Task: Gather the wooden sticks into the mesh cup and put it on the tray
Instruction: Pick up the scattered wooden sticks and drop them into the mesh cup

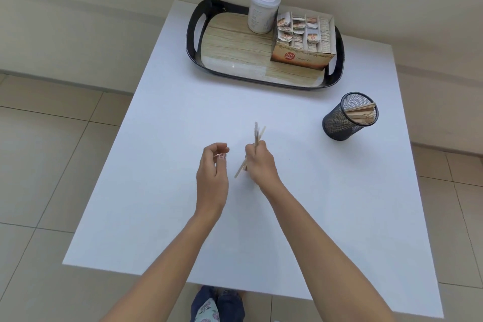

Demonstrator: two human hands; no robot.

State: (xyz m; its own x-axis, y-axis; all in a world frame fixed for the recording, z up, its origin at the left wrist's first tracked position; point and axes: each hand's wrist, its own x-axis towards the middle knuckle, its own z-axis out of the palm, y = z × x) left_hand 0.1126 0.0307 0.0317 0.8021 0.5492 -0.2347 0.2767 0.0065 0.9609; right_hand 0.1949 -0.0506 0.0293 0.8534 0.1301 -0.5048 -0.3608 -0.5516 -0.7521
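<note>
My right hand (260, 165) is closed around a bunch of wooden sticks (257, 133) over the middle of the white table; the sticks poke out above and below the fist, slightly blurred. My left hand (213, 167) hovers just to its left, fingers curled loosely, holding nothing that I can see. The black mesh cup (339, 125) stands upright at the right of the table with several wooden sticks (362, 114) leaning inside it. The black-rimmed tray (235, 47) with a wood-pattern floor lies at the far side of the table, apart from the cup.
On the tray stand a white lidded canister (262, 12) and an open cardboard box of tea bags (304, 38); its left half is bare. The white table (183, 112) is ringed by tiled floor. My legs show under the near edge.
</note>
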